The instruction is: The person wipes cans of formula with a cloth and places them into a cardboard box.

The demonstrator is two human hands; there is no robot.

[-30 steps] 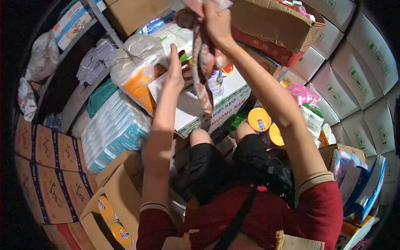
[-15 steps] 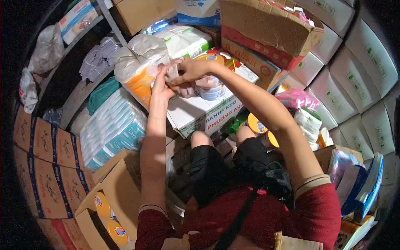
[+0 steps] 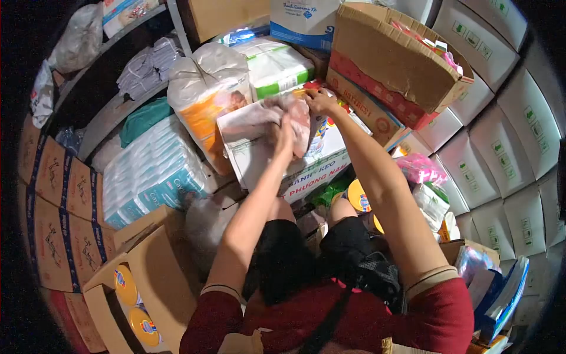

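Your left grip [image 3: 285,138] is on a pale pink-and-white cloth [image 3: 250,121], which spreads leftward from your fingers and drapes over the near side of a can [image 3: 318,140] with a blue-and-white label. The fingers blur into the fabric, so whether they are closed around it cannot be told. Your right grip [image 3: 321,101] is bent over the can's yellow top edge, where the cloth also reaches; whether it grasps the can or the cloth cannot be told.

The can stands on a white carton [image 3: 318,172] printed in blue and red, just in front of your knees. Beside the carton on the left is an orange-and-clear plastic pack [image 3: 206,115], and behind it a white-and-green pack [image 3: 277,66]. Nearer your left arm lies a teal-labelled pack of rolls [image 3: 159,177].

At lower left, an open cardboard box [image 3: 168,265] holds two yellow-lidded cans [image 3: 144,325]. Another yellow-lidded can [image 3: 358,196] shows beside your right forearm, with a pink bag [image 3: 420,169] on the forearm's far side. Beyond the white carton, an open brown-and-red box [image 3: 395,62] sits on an orange carton [image 3: 368,109]. White cartons [image 3: 507,133] are stacked along your right, brown cartons [image 3: 53,230] along your left.
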